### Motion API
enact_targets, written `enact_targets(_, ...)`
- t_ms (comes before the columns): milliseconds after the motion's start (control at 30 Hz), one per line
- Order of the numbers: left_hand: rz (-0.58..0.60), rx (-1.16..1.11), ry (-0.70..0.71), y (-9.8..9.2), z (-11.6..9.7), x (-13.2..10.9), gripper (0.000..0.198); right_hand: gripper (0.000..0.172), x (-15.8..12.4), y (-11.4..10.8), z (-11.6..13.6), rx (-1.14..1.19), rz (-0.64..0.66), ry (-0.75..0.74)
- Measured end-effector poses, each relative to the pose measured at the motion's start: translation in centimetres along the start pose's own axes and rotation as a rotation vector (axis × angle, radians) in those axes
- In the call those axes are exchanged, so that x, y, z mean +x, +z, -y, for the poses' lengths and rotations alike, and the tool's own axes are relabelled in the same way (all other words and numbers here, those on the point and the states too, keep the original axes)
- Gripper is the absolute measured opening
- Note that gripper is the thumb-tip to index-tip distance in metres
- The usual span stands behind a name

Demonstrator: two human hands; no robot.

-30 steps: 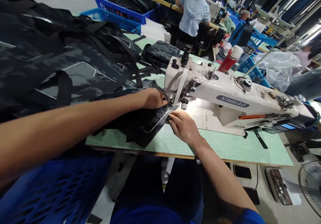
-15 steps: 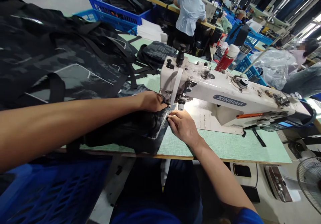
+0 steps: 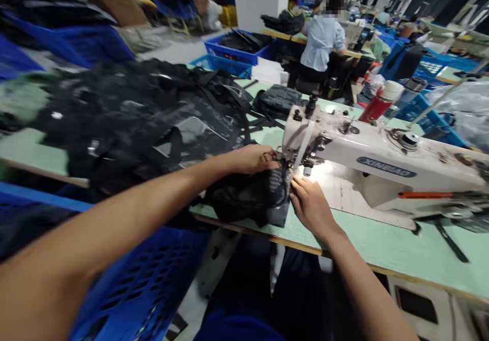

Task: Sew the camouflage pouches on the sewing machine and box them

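left hand (image 3: 250, 160): closed on black fabric (image 3: 248, 198), by sewing machine (image 3: 382, 152)
right hand (image 3: 311, 208): open, just beside fabric
sewn so far: cannot tell, seam hidden

Bag fabric (image 3: 248, 195): black with grey camouflage
Bag pile (image 3: 133, 122): black, grey camouflage, white lines
Sewing machine (image 3: 367, 147): white, blue lettering
Tabletop (image 3: 382, 239): pale green
Crate (image 3: 145, 280): bright blue
Flask (image 3: 376, 107): red and white
Co-worker's shirt (image 3: 320, 43): pale blue

Matt black cloth (image 3: 244, 198), glossy white-painted metal sewing machine (image 3: 367, 150).
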State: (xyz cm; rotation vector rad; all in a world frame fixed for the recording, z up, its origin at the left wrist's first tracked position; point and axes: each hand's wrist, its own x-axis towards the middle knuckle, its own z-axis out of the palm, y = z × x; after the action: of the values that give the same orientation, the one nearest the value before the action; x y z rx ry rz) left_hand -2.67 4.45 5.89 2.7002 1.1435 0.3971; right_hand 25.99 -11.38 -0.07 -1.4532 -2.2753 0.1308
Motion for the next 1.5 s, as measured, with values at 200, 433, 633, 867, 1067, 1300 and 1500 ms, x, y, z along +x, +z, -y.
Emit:
enact_targets(200,-0.273,0.269,-0.407,-3.9,5.5,-14.5,0.048,0.047,-3.8,2.2,0.8,-0.045,-0.123,0.056)
enact_targets(433,-0.075,0.336,-0.208,-7.2,12.5,-15.7,0.056,0.049,-3.3,2.1,1.2,-0.056,-0.153,0.054)
enact_targets(633,-0.197,0.317,-0.17,-10.4,11.9,-10.8,0.067,0.044,-3.0,1.2,1.1,-0.038,-0.127,0.058)
enact_targets(867,0.128,-0.027,0.413,-3.4,-5.1,-5.4,0.068,0.034,-3.5,-0.2,4.5,0.069,-0.104,-0.011)
enact_targets(1067,0.158,-0.03,0.396,0.4,-5.1,-4.1,0.059,0.032,-4.4,0.3,6.4,0.014,-0.06,0.035)
enact_targets(1300,0.105,-0.043,0.404,0.2,-1.9,-5.3,0.032,0.033,-4.2,0.1,6.2,-0.007,-0.03,0.053)
enact_targets(1500,0.112,-0.055,0.369,0.0,-3.0,-5.3,0.036,0.034,-4.4,-0.1,6.4,-0.053,-0.048,0.02)
